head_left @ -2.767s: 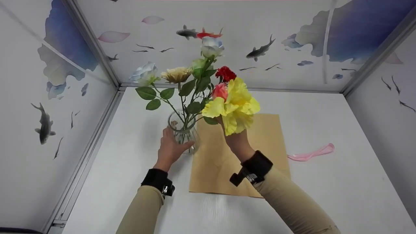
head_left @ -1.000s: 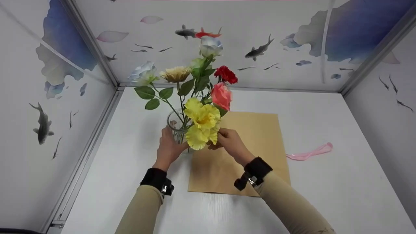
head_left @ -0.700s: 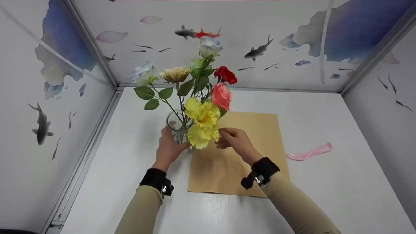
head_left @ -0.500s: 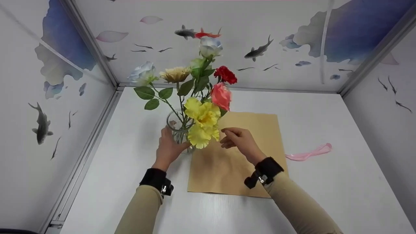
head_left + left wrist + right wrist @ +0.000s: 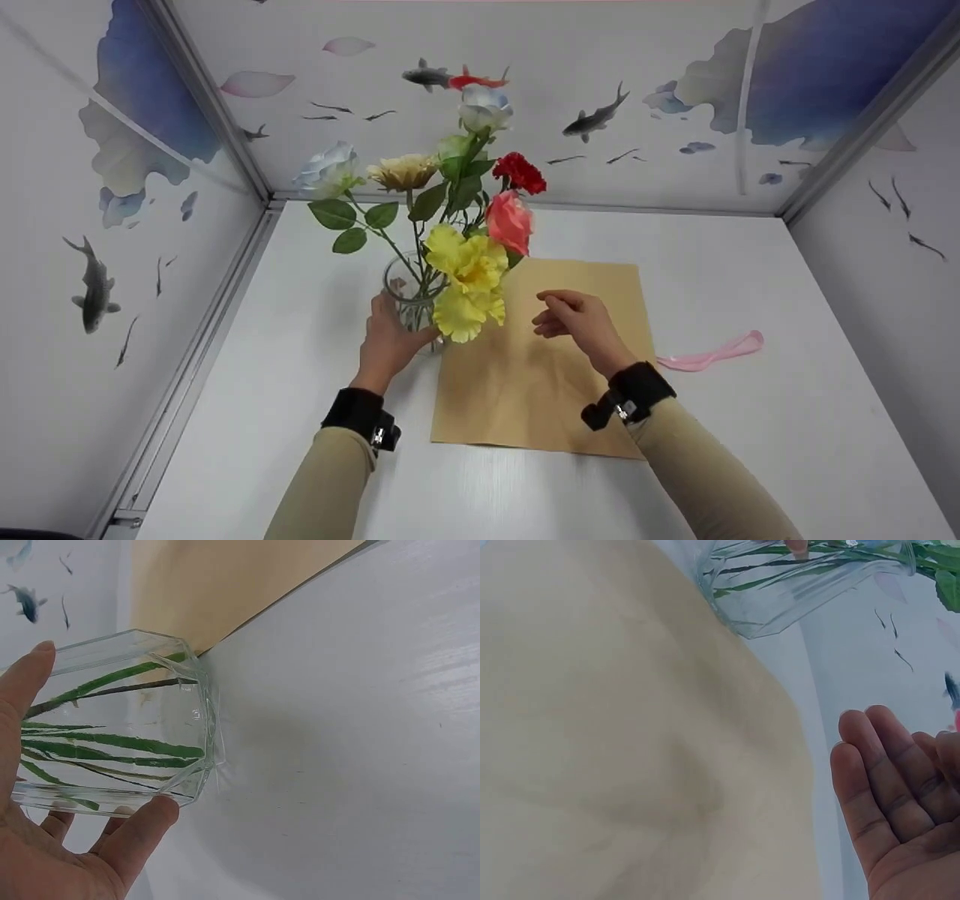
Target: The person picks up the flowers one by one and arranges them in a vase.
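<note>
My left hand (image 5: 388, 343) holds a faceted glass vase (image 5: 161, 709) around its lower body, thumb toward the near side. Green stems stand inside it, seen through the wall in the left wrist view. Above the rim spread a yellow flower (image 5: 469, 279), a coral-pink rose (image 5: 510, 223), a red carnation (image 5: 520, 173), a beige flower (image 5: 403, 172) and pale blue-white roses (image 5: 330, 170). The yellow bloom leans low toward the front right. My right hand (image 5: 581, 322) hovers over brown paper, right of the flowers, holding nothing; its fingers are loosely bent.
A sheet of brown kraft paper (image 5: 517, 409) lies on the white table (image 5: 795, 450), just right of the vase. Farther right is a pink ribbon (image 5: 712, 355), one end by the paper's edge. Printed walls with fish enclose the table at the back and sides.
My right hand has brought the yellow flower left and down into the vase, let it go, and drawn back to the right. The left hand has stayed on the vase.
</note>
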Demonstrator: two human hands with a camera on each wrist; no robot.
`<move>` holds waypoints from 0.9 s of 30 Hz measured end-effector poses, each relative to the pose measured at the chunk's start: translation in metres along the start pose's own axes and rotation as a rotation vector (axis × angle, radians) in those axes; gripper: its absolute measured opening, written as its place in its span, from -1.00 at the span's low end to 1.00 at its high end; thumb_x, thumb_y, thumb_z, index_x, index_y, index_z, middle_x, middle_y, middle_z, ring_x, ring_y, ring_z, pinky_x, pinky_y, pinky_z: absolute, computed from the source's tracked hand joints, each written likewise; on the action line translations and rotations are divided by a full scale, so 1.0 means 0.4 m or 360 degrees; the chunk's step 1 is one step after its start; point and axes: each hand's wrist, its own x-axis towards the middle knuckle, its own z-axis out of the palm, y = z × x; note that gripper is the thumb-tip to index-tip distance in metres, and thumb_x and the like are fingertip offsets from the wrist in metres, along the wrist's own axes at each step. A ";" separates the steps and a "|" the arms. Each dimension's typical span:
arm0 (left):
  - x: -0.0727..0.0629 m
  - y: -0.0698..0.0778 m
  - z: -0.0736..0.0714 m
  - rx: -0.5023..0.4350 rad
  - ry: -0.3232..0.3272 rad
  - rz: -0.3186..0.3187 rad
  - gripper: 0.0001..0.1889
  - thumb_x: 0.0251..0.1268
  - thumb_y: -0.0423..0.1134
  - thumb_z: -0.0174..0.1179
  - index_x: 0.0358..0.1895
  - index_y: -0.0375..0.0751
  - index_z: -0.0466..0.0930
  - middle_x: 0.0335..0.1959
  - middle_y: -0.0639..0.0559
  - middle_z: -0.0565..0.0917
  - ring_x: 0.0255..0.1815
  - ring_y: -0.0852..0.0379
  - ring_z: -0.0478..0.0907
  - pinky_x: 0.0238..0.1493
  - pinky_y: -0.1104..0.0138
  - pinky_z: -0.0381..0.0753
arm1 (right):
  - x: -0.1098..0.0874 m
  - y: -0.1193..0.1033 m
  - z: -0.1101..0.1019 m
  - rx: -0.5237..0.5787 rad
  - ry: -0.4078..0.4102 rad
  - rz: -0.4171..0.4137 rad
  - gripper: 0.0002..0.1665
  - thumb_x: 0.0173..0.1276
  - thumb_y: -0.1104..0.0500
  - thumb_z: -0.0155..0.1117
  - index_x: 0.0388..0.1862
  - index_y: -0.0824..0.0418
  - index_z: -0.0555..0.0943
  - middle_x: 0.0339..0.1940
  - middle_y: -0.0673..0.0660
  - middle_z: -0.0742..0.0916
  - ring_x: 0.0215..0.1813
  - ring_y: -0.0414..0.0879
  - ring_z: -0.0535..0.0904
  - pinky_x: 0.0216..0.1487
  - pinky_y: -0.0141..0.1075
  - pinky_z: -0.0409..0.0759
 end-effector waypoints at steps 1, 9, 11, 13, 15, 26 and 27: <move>0.001 0.000 0.000 0.0001 0.0000 0.0001 0.19 0.08 0.18 0.48 0.62 -0.18 -0.11 0.52 -0.21 0.17 0.51 -0.26 0.21 0.36 -0.24 0.36 | 0.000 0.001 -0.005 -0.0004 0.0012 0.0000 -0.63 0.64 0.09 0.08 0.23 0.25 0.62 -0.17 0.30 0.79 -0.15 0.11 0.79 -0.01 -0.11 0.73; 0.006 -0.002 0.002 0.0009 0.0004 -0.0007 0.22 0.06 0.19 0.48 0.62 -0.21 -0.13 0.51 -0.22 0.18 0.51 -0.27 0.22 0.36 -0.24 0.36 | 0.002 0.012 -0.040 -0.0009 0.0053 0.0018 -0.58 0.64 0.03 0.08 0.26 0.26 0.60 -0.11 0.34 0.78 -0.11 0.15 0.78 0.00 -0.11 0.73; 0.005 -0.002 0.002 0.0005 0.0006 -0.0003 0.22 0.06 0.19 0.49 0.62 -0.21 -0.13 0.51 -0.22 0.18 0.50 -0.27 0.22 0.36 -0.24 0.36 | 0.002 0.015 -0.048 -0.0004 0.0067 0.0020 -0.58 0.64 0.03 0.08 0.26 0.27 0.60 -0.10 0.34 0.78 -0.10 0.14 0.78 -0.01 -0.12 0.73; 0.004 -0.001 0.001 0.0002 0.0009 -0.0004 0.21 0.06 0.19 0.49 0.62 -0.19 -0.12 0.51 -0.22 0.18 0.50 -0.27 0.22 0.35 -0.24 0.37 | 0.002 0.018 -0.056 -0.0003 0.0085 0.0014 -0.57 0.64 0.03 0.08 0.26 0.27 0.60 -0.11 0.34 0.78 -0.11 0.13 0.78 -0.02 -0.15 0.74; 0.004 0.001 0.001 -0.0004 0.0009 -0.0007 0.21 0.05 0.19 0.49 0.62 -0.19 -0.12 0.51 -0.22 0.18 0.50 -0.28 0.22 0.35 -0.24 0.37 | 0.002 0.021 -0.066 -0.0015 0.0112 0.0000 -0.58 0.64 0.04 0.08 0.26 0.27 0.60 -0.11 0.33 0.78 -0.12 0.10 0.78 -0.03 -0.19 0.74; 0.010 0.007 0.012 0.0021 0.0012 -0.0011 0.22 0.07 0.18 0.48 0.63 -0.23 -0.14 0.53 -0.22 0.15 0.51 -0.30 0.20 0.35 -0.22 0.38 | -0.010 0.035 -0.126 -0.0015 0.0242 0.0021 -0.54 0.67 0.06 0.03 0.33 0.30 0.54 -0.05 0.37 0.77 -0.03 0.09 0.75 0.07 -0.20 0.70; 0.010 0.009 0.014 0.0022 0.0015 -0.0008 0.22 0.07 0.18 0.48 0.63 -0.23 -0.14 0.53 -0.22 0.15 0.51 -0.29 0.21 0.35 -0.22 0.38 | -0.011 0.035 -0.132 -0.0013 0.0246 0.0030 -0.54 0.67 0.07 0.02 0.35 0.31 0.53 -0.04 0.38 0.76 -0.02 0.10 0.75 0.08 -0.19 0.69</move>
